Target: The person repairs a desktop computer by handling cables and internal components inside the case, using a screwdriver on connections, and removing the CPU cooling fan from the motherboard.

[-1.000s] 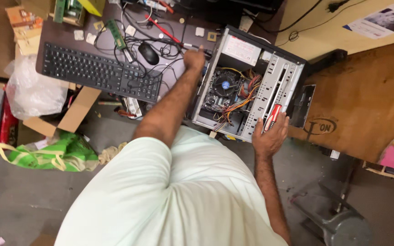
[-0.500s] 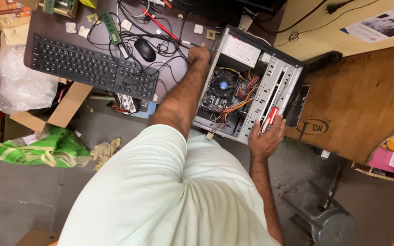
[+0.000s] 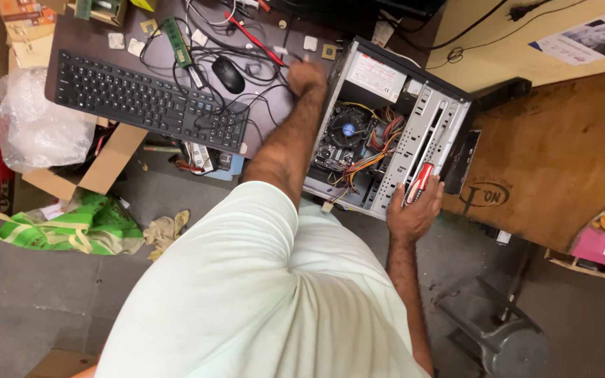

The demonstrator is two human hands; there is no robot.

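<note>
Head view: open computer case (image 3: 414, 133) right of centre, left hand (image 3: 307, 75) at upper centre, closed loosely on cables at the case's top corner, right hand (image 3: 412, 213) wrapped around red-handled screwdriver (image 3: 419, 182) against the case's lower edge, keyboard (image 3: 148, 101) upper left.

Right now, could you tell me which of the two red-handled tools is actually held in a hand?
The stubby red-and-white screwdriver in the right hand, against the open computer case. The long, thin red tool lies unheld among cables on the desk.
</note>
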